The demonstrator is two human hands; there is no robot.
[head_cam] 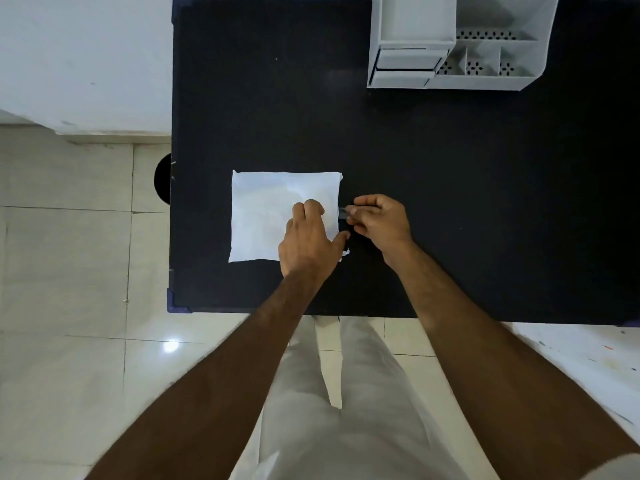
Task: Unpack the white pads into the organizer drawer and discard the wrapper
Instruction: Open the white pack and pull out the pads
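A flat square white packet of pads point(263, 213) lies on the black table point(450, 202), near its front left. My left hand point(310, 240) rests palm down on the packet's right part, pressing it flat. My right hand point(377, 221) is at the packet's right edge, its fingertips pinched on a small dark strip at that edge, maybe a tab or a small tool. The white organizer point(453, 43) stands at the table's far side, with two small drawers point(405, 65) at its left front; both look closed.
The organizer has open compartments with perforated floors on its right half. A round black object point(162, 178) sits on the floor by the table's left edge. Tiled floor lies to the left and front. My legs in light trousers are below the table edge.
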